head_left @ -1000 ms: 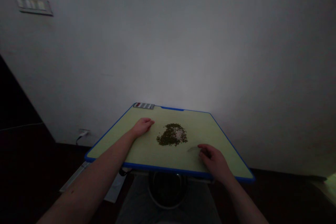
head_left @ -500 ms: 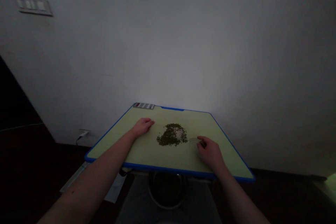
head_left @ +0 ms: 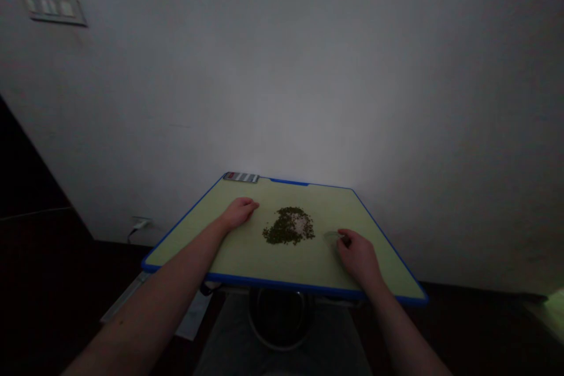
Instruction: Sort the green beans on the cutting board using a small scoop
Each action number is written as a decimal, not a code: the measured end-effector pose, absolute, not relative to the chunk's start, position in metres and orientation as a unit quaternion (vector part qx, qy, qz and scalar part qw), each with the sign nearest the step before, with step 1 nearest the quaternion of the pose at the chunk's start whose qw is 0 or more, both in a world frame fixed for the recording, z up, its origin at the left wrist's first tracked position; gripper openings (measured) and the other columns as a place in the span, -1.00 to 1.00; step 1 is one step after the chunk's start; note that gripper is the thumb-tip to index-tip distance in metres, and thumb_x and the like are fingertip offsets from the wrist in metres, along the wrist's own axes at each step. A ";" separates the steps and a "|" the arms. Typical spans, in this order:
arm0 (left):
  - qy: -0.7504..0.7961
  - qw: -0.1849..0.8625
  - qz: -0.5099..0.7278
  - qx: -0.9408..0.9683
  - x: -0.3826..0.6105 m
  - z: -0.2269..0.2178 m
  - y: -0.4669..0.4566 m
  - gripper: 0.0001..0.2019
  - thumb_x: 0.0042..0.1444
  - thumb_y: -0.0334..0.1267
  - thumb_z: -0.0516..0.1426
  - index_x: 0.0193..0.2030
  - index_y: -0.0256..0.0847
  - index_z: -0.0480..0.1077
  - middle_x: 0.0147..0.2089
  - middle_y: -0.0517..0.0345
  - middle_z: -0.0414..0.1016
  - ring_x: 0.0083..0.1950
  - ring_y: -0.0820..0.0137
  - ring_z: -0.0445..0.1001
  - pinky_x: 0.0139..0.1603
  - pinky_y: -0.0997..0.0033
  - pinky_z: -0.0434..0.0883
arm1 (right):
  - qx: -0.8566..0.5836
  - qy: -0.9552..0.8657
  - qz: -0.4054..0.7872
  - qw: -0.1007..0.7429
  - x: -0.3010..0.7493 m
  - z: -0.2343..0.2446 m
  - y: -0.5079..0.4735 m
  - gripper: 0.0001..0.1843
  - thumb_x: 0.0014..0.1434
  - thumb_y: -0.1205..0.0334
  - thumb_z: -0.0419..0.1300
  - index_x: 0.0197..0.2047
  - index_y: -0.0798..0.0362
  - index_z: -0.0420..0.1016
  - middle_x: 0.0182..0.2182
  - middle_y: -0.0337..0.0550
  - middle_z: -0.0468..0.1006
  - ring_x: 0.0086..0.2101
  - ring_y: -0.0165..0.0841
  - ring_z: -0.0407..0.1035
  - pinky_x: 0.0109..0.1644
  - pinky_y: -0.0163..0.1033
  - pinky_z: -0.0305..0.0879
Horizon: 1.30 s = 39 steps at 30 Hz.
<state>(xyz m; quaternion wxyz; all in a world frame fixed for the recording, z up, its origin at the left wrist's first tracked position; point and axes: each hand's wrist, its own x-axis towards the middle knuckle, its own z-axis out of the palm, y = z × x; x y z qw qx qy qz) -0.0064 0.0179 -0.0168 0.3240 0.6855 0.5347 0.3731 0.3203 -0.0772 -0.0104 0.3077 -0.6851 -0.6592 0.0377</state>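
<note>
A loose pile of small green bits (head_left: pixel 282 229), perhaps lentils or beans, lies on a pale yellow folding table (head_left: pixel 273 264), with a patch of whitish grains (head_left: pixel 300 224) on its right part. My right hand (head_left: pixel 359 252) is to the right of the pile, closed on the rim of a small see-through dish (head_left: pixel 331 237), whose full shape is hard to make out. To the left of the pile, my left hand (head_left: pixel 239 212) rests on the tabletop, fingers curled and pressed together. Whatever it may hold is hidden.
A phone (head_left: pixel 241 177) lies at the table's far left corner. Below the near blue edge, a dark metal bowl (head_left: pixel 282 320) sits on my lap. The wall (head_left: pixel 308 70) stands right behind the table, with a plugged-in cable (head_left: pixel 140 225) low on the left.
My right hand has shifted slightly right with the see-through dish, farther from the pile. My left hand stays where it was.
</note>
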 end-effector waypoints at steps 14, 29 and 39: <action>0.538 0.315 0.379 0.684 -0.005 -0.015 0.016 -0.60 -0.09 0.06 -0.03 -0.68 -0.24 0.19 -0.75 0.29 0.14 -0.67 0.54 0.09 -0.58 0.48 0.08 | -0.658 -0.687 0.022 0.308 0.310 -0.012 -0.071 -0.64 -0.01 0.24 0.00 -0.14 0.10 0.41 -0.41 -0.12 0.52 -0.39 -0.36 0.37 -0.27 -0.32 0.20; 0.532 0.329 0.380 0.682 -0.002 -0.011 0.013 -0.62 -0.10 0.04 -0.02 -0.69 -0.23 0.18 -0.75 0.29 0.13 -0.67 0.54 0.08 -0.59 0.48 0.07 | -0.655 -0.694 0.017 0.300 0.299 -0.005 -0.068 -0.65 0.00 0.25 -0.01 -0.14 0.09 0.40 -0.40 -0.14 0.53 -0.39 -0.37 0.37 -0.26 -0.32 0.19; 0.531 0.334 0.383 0.678 -0.003 -0.015 0.015 -0.61 -0.09 0.05 -0.02 -0.68 -0.23 0.17 -0.75 0.30 0.12 -0.68 0.55 0.08 -0.61 0.49 0.07 | -0.673 -0.678 0.014 0.295 0.309 -0.007 -0.068 -0.64 -0.01 0.26 -0.01 -0.12 0.09 0.40 -0.38 -0.12 0.53 -0.38 -0.36 0.37 -0.27 -0.32 0.19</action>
